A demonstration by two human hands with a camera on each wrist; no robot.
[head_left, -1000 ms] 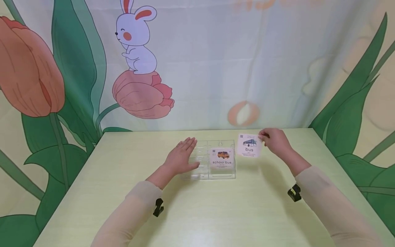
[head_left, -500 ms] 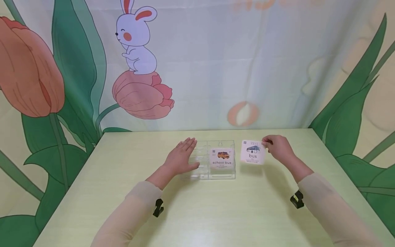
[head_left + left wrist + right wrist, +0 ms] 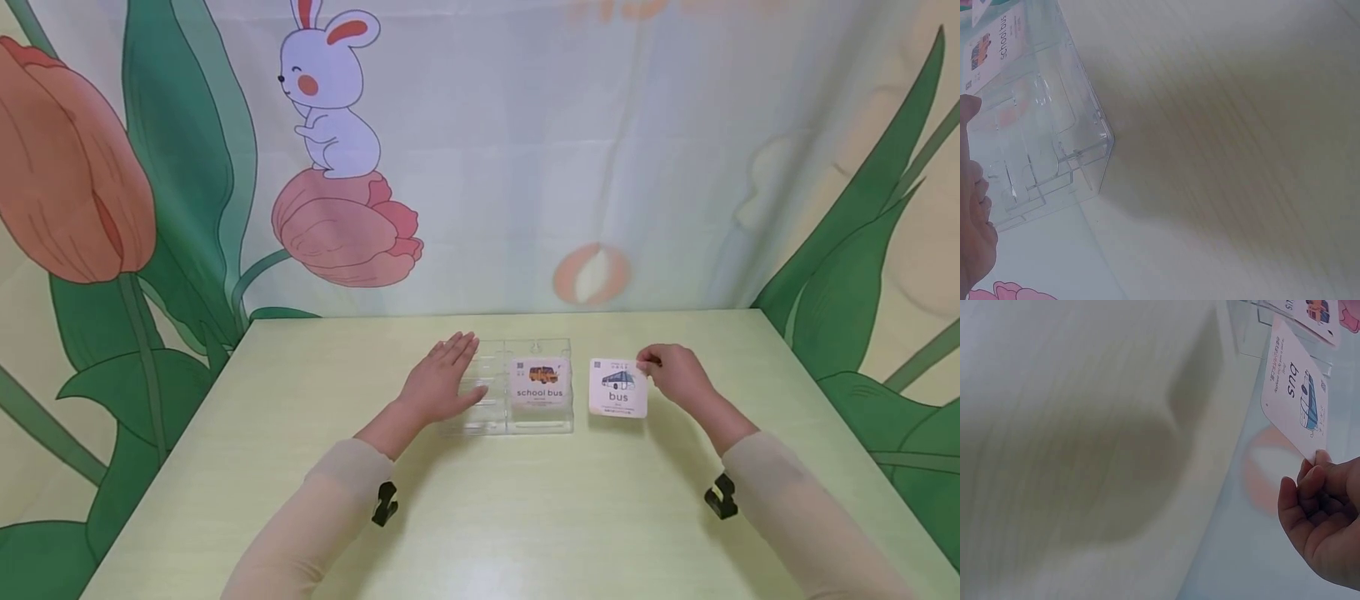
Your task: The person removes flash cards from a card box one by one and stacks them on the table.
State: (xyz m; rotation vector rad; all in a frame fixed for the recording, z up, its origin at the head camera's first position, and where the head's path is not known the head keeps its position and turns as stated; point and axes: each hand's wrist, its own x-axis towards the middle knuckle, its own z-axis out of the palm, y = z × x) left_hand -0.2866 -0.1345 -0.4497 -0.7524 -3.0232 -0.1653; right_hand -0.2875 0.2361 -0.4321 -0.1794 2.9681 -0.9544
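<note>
Roughly square — bus card point(image 3: 618, 388), face to camera

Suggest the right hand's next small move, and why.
Probably lower the bus card onto the table: the right hand pinches it by one corner, beside the transparent holder rather than in it, and the right wrist view shows it raised off the surface.
</note>
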